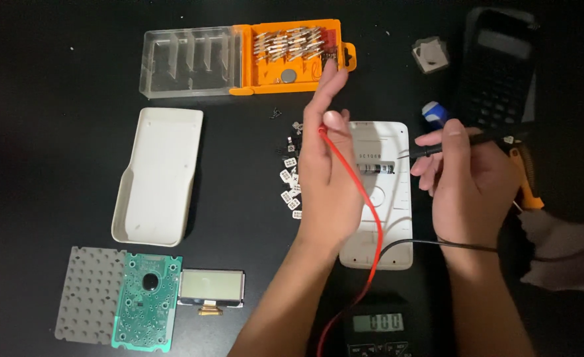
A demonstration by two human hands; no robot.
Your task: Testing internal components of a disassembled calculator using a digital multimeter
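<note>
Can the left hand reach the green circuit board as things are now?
Probably yes. The green circuit board lies uncovered on the left hand's own side with bare table between them, but that hand holds the red probe, so it would be encumbered.

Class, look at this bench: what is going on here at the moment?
A person holds two meter probes over an opened white calculator back. The left hand holds the red probe, the right hand the black probe, whose tip points at the battery. The multimeter sits in front of them. A green circuit board, display, key mat, white cover and an orange bit case lie around on the dark table.
</note>
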